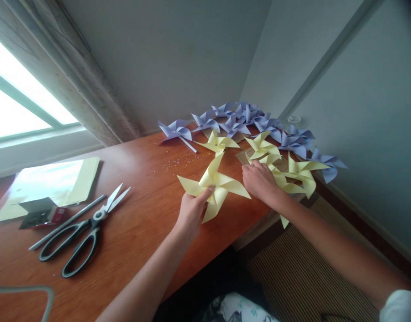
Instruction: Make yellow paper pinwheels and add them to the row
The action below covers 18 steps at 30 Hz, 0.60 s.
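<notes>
My left hand (191, 212) pinches a yellow paper pinwheel (220, 197) near its middle, thumb at the centre pin, just above the wooden table. To its right, my right hand (261, 181) has its fingers curled at the edge of a group of yellow pinwheels. What its fingertips hold, if anything, is hidden. One yellow pinwheel (302, 172) lies right of that hand, and another yellow pinwheel (263, 146) lies behind it. Further left is a yellow pinwheel (219, 144) lying apart. Brown cardboard (244, 156) shows under part of the group.
Several purple pinwheels (234, 126) line the back edge; one purple pinwheel (175, 129) has a paper stick. Open scissors (91, 230), a thin grey rod (68, 221), a small open box (43, 214) and yellow paper sheets (91, 172) lie on the table's left. Tiny bits (178, 162) are scattered mid-table.
</notes>
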Each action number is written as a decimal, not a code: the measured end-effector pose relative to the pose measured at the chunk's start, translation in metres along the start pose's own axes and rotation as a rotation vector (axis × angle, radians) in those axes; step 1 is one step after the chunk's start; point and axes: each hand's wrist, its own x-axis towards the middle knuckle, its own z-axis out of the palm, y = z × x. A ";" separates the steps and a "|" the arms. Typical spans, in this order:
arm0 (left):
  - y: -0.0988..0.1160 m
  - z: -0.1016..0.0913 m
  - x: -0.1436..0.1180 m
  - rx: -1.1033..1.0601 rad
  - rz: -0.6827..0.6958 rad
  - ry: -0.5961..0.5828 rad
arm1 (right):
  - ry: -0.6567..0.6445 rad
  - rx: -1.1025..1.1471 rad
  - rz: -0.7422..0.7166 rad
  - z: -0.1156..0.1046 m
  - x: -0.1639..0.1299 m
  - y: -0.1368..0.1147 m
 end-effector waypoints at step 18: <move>0.005 0.000 -0.002 -0.021 -0.022 -0.008 | 0.420 0.458 0.354 -0.015 -0.071 0.027</move>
